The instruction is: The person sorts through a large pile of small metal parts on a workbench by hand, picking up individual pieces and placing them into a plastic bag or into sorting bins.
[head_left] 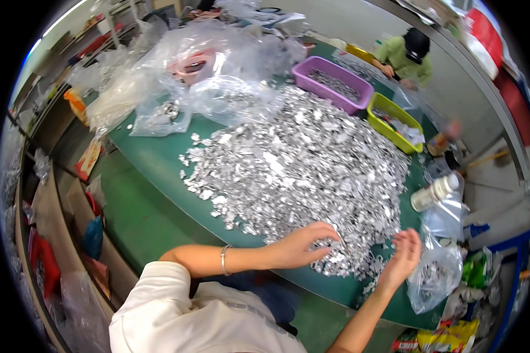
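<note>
A broad heap of small, flat, shiny silver metal pieces [300, 159] covers much of the green table [165, 176]. At the near edge of the heap is my left hand [309, 242], with thumb and fingers apart and curved toward the pieces; nothing shows firmly gripped in it. My right hand [403, 256] is raised beside the heap's near right corner, fingers loosely bent and apart, with no piece visible in it. A few loose silver pieces lie on the table between the two hands.
Behind the heap stand a purple basket [359, 101] of pieces and a yellow-green basket [415, 141]. Clear plastic bags [229, 97] fill the far left. A white bottle [434, 193] and a bag of pieces [436, 273] sit at right. Another person [409, 56] works beyond.
</note>
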The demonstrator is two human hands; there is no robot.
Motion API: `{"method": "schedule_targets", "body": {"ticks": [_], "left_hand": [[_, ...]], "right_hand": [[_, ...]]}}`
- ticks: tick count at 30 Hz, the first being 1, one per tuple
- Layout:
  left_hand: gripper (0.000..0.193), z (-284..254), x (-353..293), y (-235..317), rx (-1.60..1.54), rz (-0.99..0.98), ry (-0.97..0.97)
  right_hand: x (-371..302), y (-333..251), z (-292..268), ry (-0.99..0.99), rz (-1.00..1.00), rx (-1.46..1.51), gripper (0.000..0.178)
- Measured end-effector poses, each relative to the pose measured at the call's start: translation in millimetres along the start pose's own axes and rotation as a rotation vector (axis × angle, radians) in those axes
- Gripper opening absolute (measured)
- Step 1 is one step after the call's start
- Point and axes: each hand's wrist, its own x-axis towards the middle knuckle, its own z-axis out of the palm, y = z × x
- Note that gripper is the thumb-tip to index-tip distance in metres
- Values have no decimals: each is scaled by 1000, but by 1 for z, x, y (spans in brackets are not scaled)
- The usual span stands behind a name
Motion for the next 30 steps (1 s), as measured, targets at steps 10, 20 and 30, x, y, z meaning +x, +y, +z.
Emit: {"method": "schedule_targets", "body": {"ticks": [10,20,30], "left_hand": [[50,-134,-50,-29,860,-75,771],[31,-150,-49,-64,1021,-128,485],[25,-151,-75,-56,760,20,632]], "right_hand": [[-32,36,210,-852,-512,-469,26],[-27,48,257,-890,-748,-949,21],[-32,39,235,-783,-764,-803,16]]}}
